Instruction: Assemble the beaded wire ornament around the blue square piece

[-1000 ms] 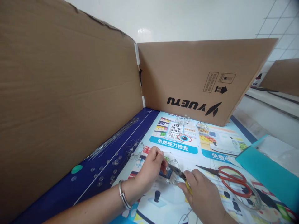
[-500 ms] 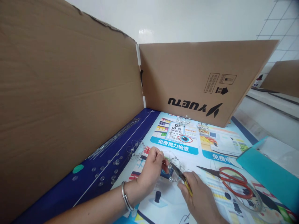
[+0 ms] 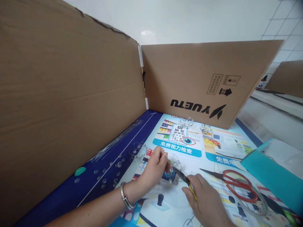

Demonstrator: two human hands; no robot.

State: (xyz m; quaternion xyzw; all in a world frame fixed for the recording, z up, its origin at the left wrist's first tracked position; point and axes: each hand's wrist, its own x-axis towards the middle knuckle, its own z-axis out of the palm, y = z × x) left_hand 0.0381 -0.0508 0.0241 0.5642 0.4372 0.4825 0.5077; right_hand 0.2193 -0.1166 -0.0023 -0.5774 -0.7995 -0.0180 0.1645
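Observation:
My left hand, with a silver bangle on its wrist, pinches a piece of thin wire strung with clear beads. In my right hand is a pair of pliers with dark jaws and yellow handles. The jaw tips reach the beaded wire just right of my left fingertips; whether they grip it I cannot tell. Red-handled scissors lie to the right of my right hand, over a coil of clear line.
Loose clear beads and a green oval piece lie at left, by straight wires. More beaded wire pieces lie at the back. Cardboard panels stand left and behind. A turquoise box is at right.
The beaded wire piece has turned slightly in my left hand. My right hand with the pliers has shifted a little right and down.

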